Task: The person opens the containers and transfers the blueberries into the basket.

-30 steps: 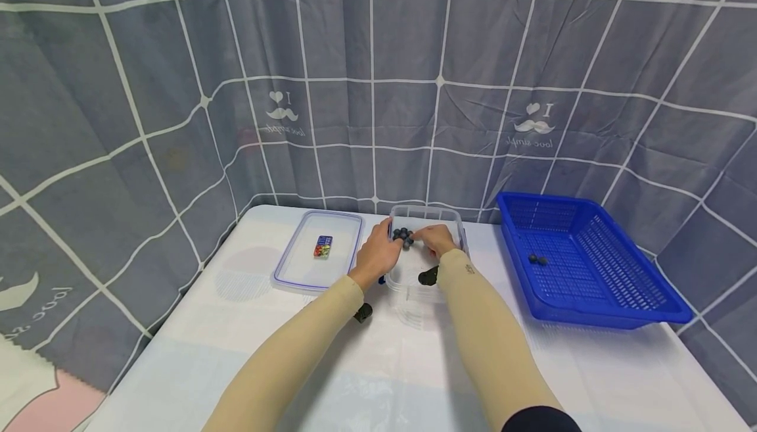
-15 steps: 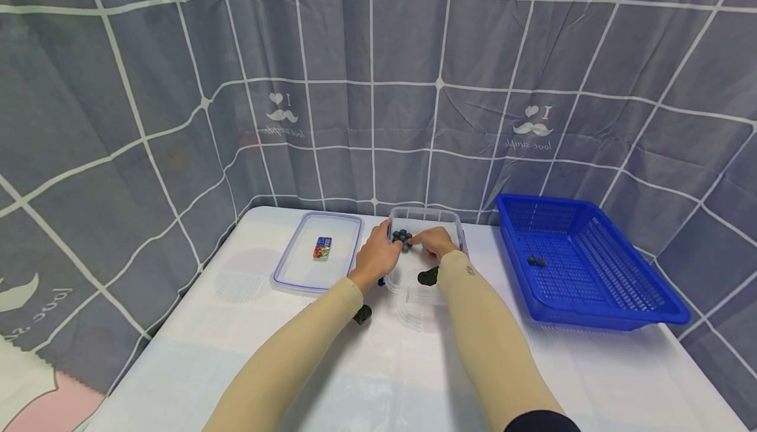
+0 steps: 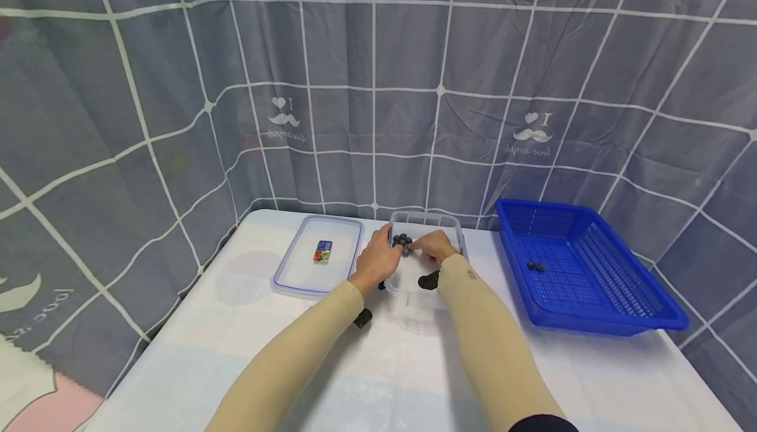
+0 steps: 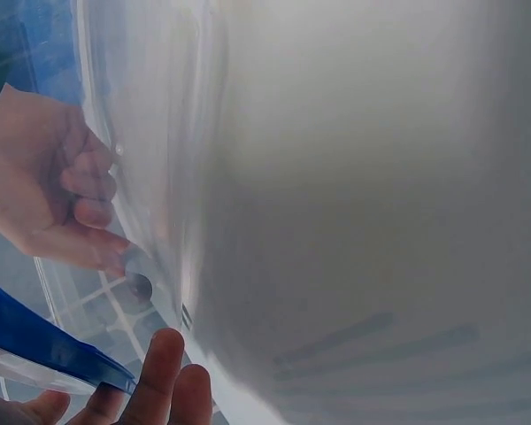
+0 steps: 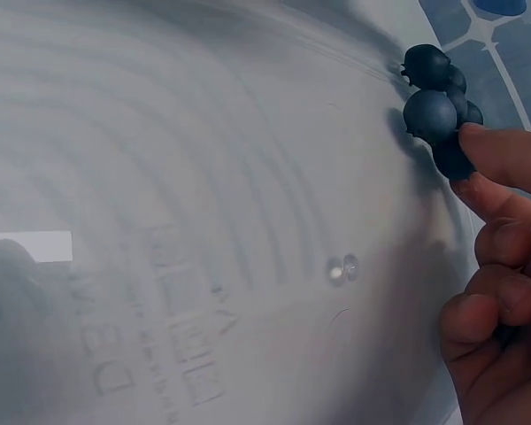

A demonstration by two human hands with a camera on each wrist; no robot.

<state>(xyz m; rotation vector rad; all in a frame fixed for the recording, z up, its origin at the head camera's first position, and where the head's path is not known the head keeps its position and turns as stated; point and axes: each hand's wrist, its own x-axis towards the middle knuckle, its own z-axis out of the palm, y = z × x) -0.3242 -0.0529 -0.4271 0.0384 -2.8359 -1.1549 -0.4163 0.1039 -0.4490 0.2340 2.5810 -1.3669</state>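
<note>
A clear plastic container stands at the back of the table. Several blueberries lie clustered at its left side. My left hand grips the container's left wall, its fingers outside beside a blue latch. Inside the container, my right hand pinches a blueberry between thumb and index finger at the edge of the cluster. The other right fingers are curled in. In the left wrist view the right hand shows through the clear wall.
Left of the container lies its clear lid with blue edging and a colourful label. At right stands a blue perforated basket with a few blueberries in it. A grey checked curtain hangs behind the table.
The head view has tilted up slightly. Both hands stay at the container in nearly the same place, with only small motion of the right fingers at the blueberries.
</note>
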